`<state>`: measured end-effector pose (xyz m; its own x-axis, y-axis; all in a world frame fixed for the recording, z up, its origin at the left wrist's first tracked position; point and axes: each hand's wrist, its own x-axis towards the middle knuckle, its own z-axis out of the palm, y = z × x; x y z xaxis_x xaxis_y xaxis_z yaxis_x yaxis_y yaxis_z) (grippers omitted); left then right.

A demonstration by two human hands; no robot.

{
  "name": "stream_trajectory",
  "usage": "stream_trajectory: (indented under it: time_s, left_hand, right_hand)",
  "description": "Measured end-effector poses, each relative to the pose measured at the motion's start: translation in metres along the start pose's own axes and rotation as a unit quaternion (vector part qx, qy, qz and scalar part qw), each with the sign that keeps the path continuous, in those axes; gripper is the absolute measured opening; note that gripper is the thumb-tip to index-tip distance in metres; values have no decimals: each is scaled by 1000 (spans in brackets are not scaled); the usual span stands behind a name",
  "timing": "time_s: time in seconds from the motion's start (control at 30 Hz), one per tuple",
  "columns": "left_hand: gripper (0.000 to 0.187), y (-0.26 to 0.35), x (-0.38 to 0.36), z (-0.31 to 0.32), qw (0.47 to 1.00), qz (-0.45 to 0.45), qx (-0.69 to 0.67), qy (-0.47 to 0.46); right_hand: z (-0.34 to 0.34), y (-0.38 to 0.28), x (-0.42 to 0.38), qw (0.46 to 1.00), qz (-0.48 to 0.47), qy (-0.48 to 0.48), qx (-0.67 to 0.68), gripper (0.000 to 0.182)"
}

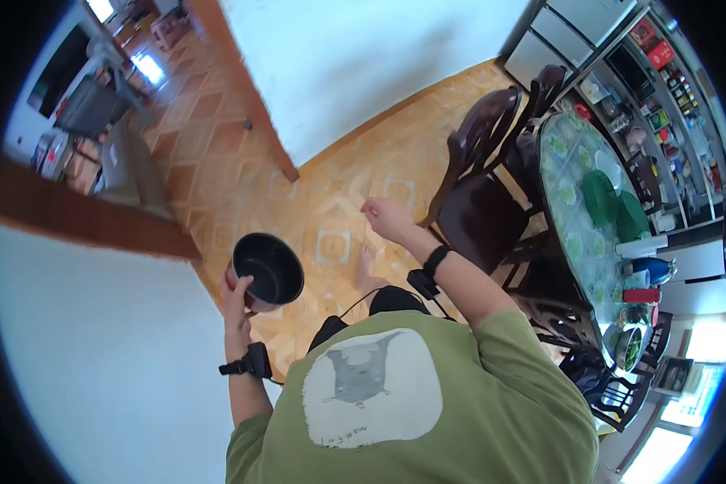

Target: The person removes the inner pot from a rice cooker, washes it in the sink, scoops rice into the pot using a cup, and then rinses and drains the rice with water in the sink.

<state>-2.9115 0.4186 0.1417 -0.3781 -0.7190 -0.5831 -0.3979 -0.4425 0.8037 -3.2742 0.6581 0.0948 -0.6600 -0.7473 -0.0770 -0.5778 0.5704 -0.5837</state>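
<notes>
A dark round pot (269,269) hangs over the tiled floor, tilted so that its hollow inside shows. My left hand (235,295) grips its near left side, with the thumb over the rim and the other fingers outside. The inside looks dark, and I make out nothing in it. Out in front of my body, to the right of the pot, my right hand (386,218) is held with its fingers curled together and nothing seen in them. It touches neither the pot nor the chair beside it.
Dark wooden chairs (480,218) stand at the right by an oval table (577,234) bearing green items, cups and a bowl of greens. Shelves (678,97) lie beyond. A white wall corner (298,157) juts out ahead; another wall (113,323) stands at the left, beside a doorway.
</notes>
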Motion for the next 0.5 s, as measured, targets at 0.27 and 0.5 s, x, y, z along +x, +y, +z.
stream_trajectory:
  time_s: [0.27,0.5]
  left_hand:
    - [105,212,106,145,986,130,79,-73]
    - [105,343,233,284,958,178,140,-177]
  right_hand:
    - [-64,58,243,992,100,-5,79,23]
    - [-56,169,385,988,151,26,-9,24]
